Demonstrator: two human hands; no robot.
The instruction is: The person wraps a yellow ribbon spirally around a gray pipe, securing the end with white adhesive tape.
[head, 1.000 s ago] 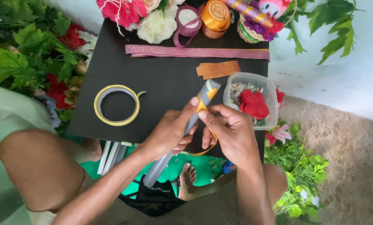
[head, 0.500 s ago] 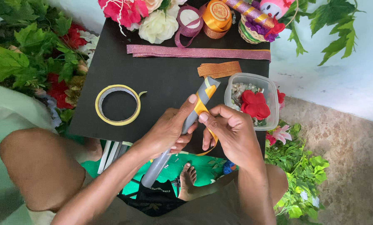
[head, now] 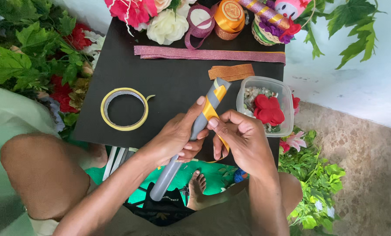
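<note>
My left hand [head: 176,137] grips a long grey tube [head: 191,140] that slants from lower left to upper right over a black board [head: 169,87]. A yellow-orange ribbon [head: 213,109] spirals around the tube's upper part. My right hand [head: 243,140] pinches that ribbon against the tube, and a loose loop of it hangs under my fingers. Both hands sit close together at the board's near edge.
A yellow tape roll [head: 124,109] lies left on the board. A clear tub [head: 284,94] with a red flower and small pieces stands right. A pink glitter strip [head: 208,54], orange strip [head: 230,72], ribbon spools [head: 229,15], fake flowers [head: 167,26] and leaves [head: 25,52] surround it.
The tube's upper end has shifted slightly right and the ribbon wrap looks a little further along the tube. Both hands stay in nearly the same place.
</note>
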